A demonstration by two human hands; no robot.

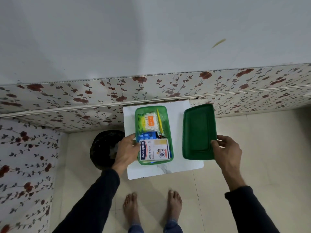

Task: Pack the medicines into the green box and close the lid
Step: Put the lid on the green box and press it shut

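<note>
Your arms wear long, dark, close-fitting sleeves ending at the wrists, leaving the left hand and right hand bare. Your feet are bare beneath blue denim trouser cuffs.

I can read "Hansaplast" in white on a dark blue band along the plaster packet lying in the green box, with "WASHPROOF" printed beside it. The cotton bud pack carries an orange label; its letters are too blurred for me.
</note>
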